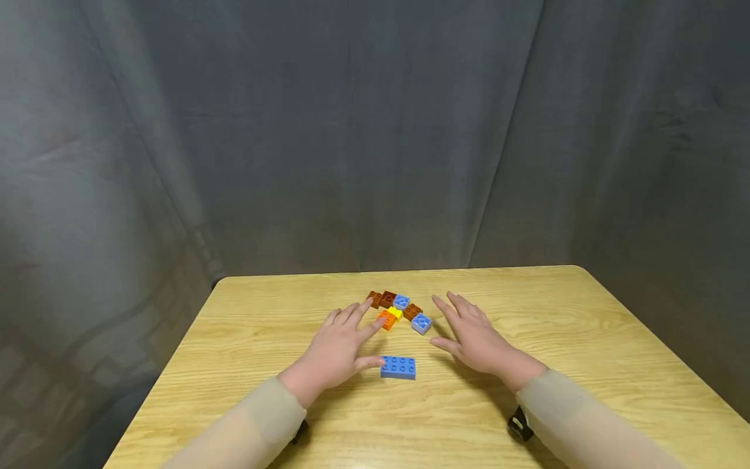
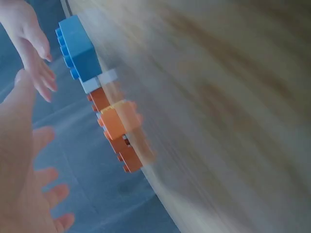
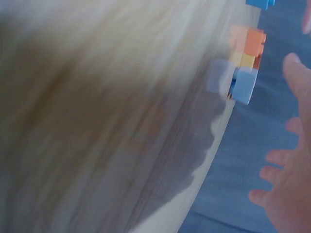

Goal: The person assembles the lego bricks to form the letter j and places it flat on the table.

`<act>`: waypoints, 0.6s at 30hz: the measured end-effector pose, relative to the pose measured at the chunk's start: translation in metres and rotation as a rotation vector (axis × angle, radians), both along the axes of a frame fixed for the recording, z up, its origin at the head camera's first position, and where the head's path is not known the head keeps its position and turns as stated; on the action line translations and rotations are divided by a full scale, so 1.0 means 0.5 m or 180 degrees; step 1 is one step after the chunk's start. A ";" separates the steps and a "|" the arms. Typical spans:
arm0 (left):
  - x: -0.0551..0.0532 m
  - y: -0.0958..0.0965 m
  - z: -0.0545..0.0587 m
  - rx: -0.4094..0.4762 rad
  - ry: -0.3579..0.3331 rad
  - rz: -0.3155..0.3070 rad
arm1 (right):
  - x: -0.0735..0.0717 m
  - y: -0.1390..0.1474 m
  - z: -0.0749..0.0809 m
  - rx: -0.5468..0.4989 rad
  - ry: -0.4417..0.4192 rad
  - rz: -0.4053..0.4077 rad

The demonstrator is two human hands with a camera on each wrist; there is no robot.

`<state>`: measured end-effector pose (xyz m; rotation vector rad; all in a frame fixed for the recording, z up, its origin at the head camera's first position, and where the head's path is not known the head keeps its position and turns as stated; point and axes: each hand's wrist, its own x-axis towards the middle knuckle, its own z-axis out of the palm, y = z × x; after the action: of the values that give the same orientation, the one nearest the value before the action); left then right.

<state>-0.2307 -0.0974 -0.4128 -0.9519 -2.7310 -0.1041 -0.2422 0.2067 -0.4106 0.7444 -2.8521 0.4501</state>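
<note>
The blue eight-stud brick [image 1: 398, 369] lies on the wooden table [image 1: 562, 326], wood running to the edges either side. Left of it hovers the left hand [image 1: 335, 350], fingers spread, grasping nothing; right of it, the right hand [image 1: 479, 339], equally loose. Beyond it, a fingertip partly hides the orange brick [image 1: 389, 322].

The right wrist view crops a blue brick [image 3: 257, 3].

Long brick [image 1: 398, 372]: plain blue
Your small bricks [image 1: 388, 299]: one orange brick [image 1: 389, 320], one yellow brick [image 1: 396, 313], three brown bricks [image 1: 413, 311], two light-blue bricks [image 1: 421, 324]
Your tabletop [image 1: 375, 423]: yellowish wood with streaky grain
Curtain [image 1: 351, 143]: dark grey
Your sleeves [image 1: 252, 413]: pale beige
</note>
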 end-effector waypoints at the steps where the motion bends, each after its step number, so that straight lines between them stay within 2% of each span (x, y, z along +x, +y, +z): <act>1: -0.001 0.005 0.000 -0.0020 -0.0031 -0.0042 | -0.004 -0.004 -0.001 -0.0029 -0.0064 -0.0015; 4: -0.001 0.018 0.002 -0.0054 -0.0111 -0.0164 | -0.016 -0.020 -0.003 -0.0103 -0.0249 -0.0073; 8: -0.001 0.026 0.006 -0.0091 -0.0156 -0.0304 | -0.029 -0.045 -0.008 -0.0168 -0.0368 -0.0168; 14: -0.001 0.034 0.004 -0.0142 -0.0280 -0.0522 | -0.041 -0.072 -0.015 -0.0272 -0.0375 -0.0391; 18: -0.004 0.039 0.003 -0.0084 -0.0309 -0.0560 | -0.055 -0.081 -0.017 -0.0270 -0.0322 -0.0545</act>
<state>-0.2327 -0.0778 -0.4115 -1.2243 -2.7361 -0.1501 -0.2695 0.1661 -0.4192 0.4706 -2.9362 0.5942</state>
